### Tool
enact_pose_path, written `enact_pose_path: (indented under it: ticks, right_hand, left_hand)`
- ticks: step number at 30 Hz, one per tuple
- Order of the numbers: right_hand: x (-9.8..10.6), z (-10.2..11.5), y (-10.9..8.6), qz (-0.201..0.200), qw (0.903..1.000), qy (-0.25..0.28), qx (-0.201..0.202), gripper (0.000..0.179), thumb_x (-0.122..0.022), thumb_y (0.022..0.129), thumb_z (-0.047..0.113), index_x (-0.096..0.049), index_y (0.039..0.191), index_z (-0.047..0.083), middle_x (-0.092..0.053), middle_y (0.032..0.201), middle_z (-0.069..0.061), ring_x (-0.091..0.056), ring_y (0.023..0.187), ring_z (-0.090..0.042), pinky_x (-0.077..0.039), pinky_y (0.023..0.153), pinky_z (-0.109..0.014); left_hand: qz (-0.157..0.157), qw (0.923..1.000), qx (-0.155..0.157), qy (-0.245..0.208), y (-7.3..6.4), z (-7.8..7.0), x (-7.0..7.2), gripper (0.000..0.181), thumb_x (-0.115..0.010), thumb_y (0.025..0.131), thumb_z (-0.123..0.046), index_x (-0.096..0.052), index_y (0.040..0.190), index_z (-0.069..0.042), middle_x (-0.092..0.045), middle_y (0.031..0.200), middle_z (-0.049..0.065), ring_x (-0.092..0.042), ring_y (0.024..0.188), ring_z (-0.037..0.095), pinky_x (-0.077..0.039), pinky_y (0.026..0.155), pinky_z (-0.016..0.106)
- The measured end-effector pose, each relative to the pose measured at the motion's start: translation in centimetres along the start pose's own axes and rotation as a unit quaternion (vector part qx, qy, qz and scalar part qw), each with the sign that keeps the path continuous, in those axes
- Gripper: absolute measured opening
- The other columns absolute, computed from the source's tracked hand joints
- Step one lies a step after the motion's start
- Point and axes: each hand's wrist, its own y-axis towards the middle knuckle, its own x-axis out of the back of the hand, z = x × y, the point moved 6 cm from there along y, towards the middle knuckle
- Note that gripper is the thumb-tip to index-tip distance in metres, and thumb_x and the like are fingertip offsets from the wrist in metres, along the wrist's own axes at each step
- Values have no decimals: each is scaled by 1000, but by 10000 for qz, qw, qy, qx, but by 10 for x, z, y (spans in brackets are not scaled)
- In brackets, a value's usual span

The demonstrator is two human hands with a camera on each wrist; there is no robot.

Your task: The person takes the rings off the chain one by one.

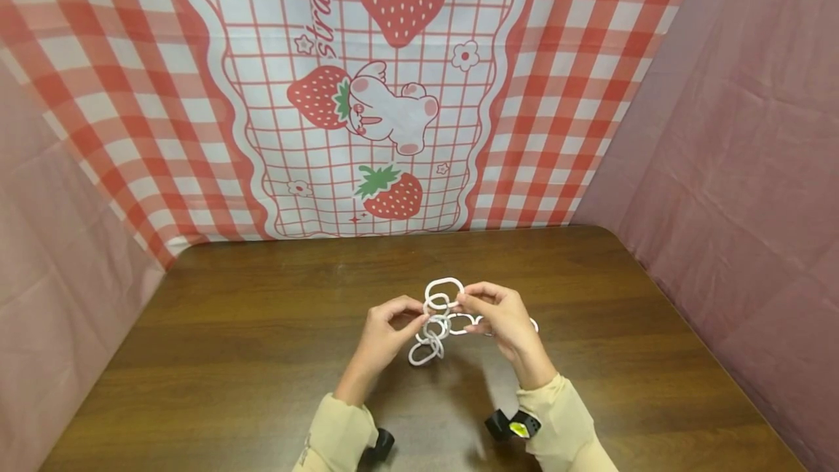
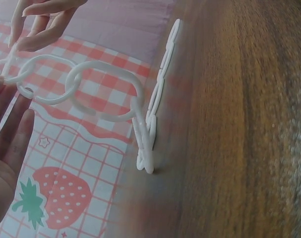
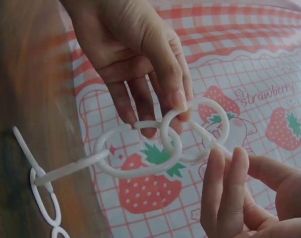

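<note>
A white chain of oval links trails from mid-air onto the wooden table

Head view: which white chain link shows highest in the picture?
The white link held by the right hand; its upper edge shows above the rest of the chain.

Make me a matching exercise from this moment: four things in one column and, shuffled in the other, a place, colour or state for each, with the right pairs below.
Column one
1. White link chain
2. Tabletop
3. Strawberry-print cloth
4. Sleeves

Column two
A. Hangs beyond the far table edge
B. Pale cream
C. Pinched by the left hand and right hand, partly resting on a surface below
D. Brown, wood-grained

Right pairs: 1-C, 2-D, 3-A, 4-B
</note>
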Motion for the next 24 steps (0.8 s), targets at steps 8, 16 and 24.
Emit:
enact_pose_path:
  ticks: [8,16,24]
  right_hand:
    - [2,-4,1,138,9989,380,-232,17,-58,92,1,-64,84,15,-70,75,6,-69,72,-4,-55,52,-16]
    - [3,-6,1,259,9975,531,-396,18,-56,93,2,-64,84,16,-71,75,7,-69,73,-3,-54,53,-15]
    - [4,-10,3,232,9962,697,-473,19,-53,95,3,-63,86,15,-71,76,7,-69,74,-2,-53,53,-12]
  left_hand:
    - [7,10000,-71,65,0,-1,0,11,-70,84,3,-68,92,10,-71,91,26,-64,82,-3,-59,77,23]
    - [-1,9991,-345,266,0,-3,1,9,-70,83,4,-70,92,8,-72,90,22,-64,84,-2,-60,77,31]
    - [63,9970,-678,355,0,-3,0,10,-70,81,10,-71,90,5,-72,89,19,-64,86,0,-61,76,32]
